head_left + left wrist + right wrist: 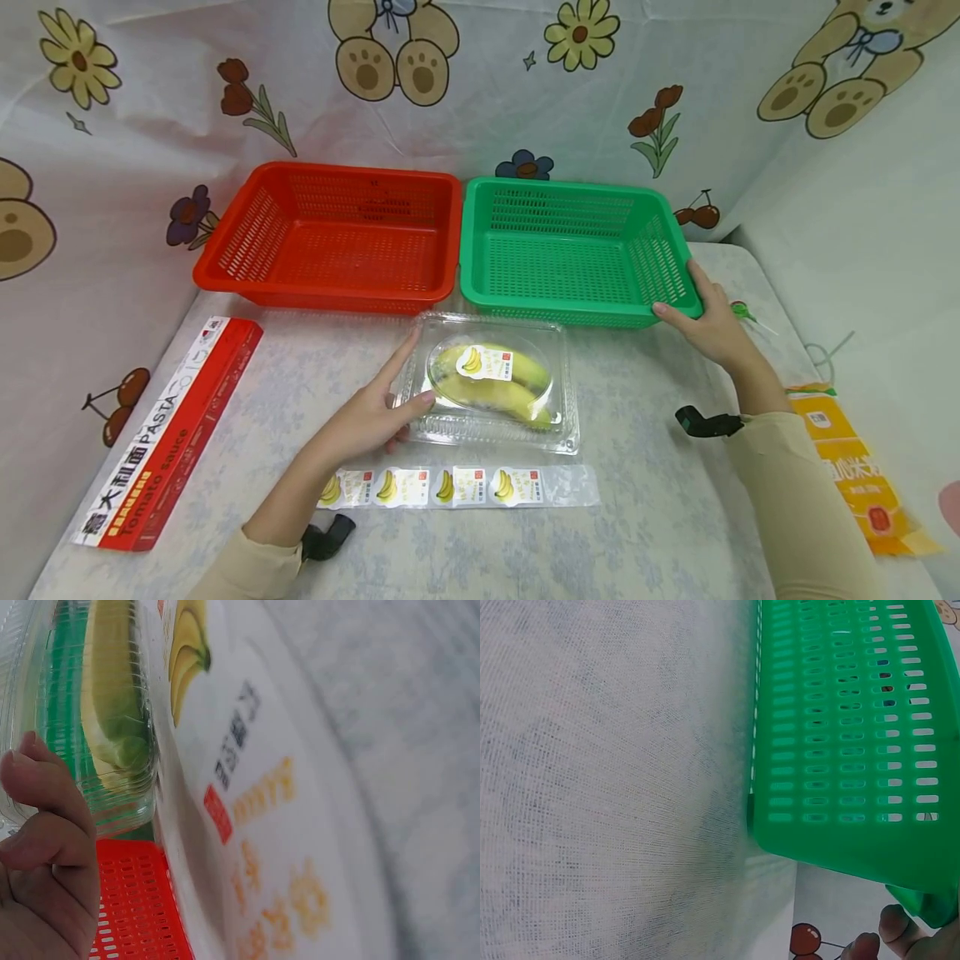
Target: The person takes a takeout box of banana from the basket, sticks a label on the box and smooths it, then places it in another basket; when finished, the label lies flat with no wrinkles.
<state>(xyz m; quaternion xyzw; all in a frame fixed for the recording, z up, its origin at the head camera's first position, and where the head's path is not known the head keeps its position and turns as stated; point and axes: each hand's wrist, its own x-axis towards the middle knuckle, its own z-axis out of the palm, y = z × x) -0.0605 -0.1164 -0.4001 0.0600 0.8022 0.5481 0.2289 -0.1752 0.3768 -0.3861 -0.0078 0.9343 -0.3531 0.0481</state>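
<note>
A clear plastic clamshell box (566, 417) with bananas (480, 392) inside lies at mid-table, a banana label (487, 364) on its lid. My left hand (367, 412) touches the box's left side, index finger stretched along the edge and thumb by the lid. In the left wrist view, the fingers (56, 817) show beside the ribbed plastic wall. At the front right corner of the green basket (555, 311), my right hand (712, 325) holds the rim, thumb at the front and fingers along the side. Only fingertips (900, 924) appear below the rim in the right wrist view.
A red basket (330, 296) stands left of the green one. The banana sticker strip (517, 487) lies before the box. A red pasta box (180, 417) is on the left, a yellow packet (855, 475) on the right. Patterned cloth (480, 133) hangs behind the baskets.
</note>
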